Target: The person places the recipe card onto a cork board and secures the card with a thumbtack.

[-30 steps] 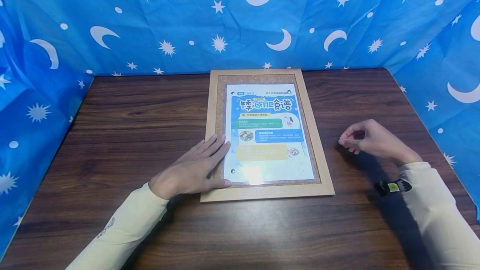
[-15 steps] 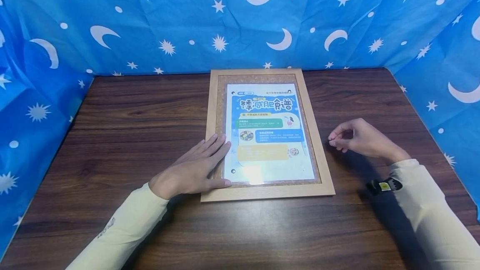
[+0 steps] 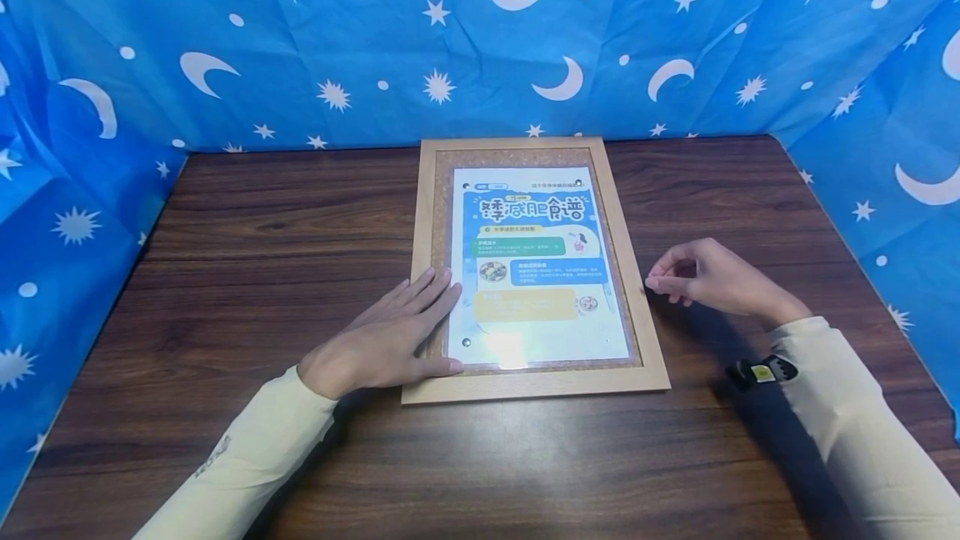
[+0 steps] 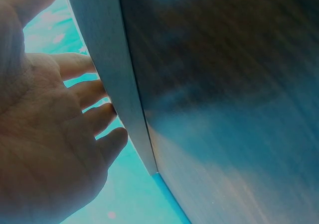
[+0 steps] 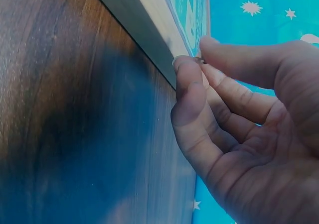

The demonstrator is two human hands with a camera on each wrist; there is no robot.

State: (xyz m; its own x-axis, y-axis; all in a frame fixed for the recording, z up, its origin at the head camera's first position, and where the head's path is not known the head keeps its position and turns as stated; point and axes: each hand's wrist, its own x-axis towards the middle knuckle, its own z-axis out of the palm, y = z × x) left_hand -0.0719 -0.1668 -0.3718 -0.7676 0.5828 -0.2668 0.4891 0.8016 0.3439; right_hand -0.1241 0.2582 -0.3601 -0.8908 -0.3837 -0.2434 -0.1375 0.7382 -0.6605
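Note:
A printed sheet [image 3: 536, 273] under a clear cover lies on a cork board [image 3: 444, 190] with a light wooden frame [image 3: 652, 348]. Round metal thumbtacks show at its top left [image 3: 467, 186], top right and bottom left corners. My left hand [image 3: 386, 336] rests flat over the frame's left side, fingers extended, thumb at the sheet's lower left corner. Beside the frame's right edge, my right hand [image 3: 720, 277] pinches a tiny thumbtack [image 5: 200, 60] between thumb and index finger. Most of that tack is hidden by the fingertips. The other fingers are curled in below.
The board lies on a dark wood-grain table [image 3: 262, 232], its far edge close to a blue curtain [image 3: 465, 48] with white moons and stars. Curtain also hangs along both sides. A black band with a yellow-green patch [image 3: 763, 373] is on the right wrist.
My right hand has moved left across the table with the thumbtack, from well right of the frame up to its right edge. My left hand and the board have stayed in place.

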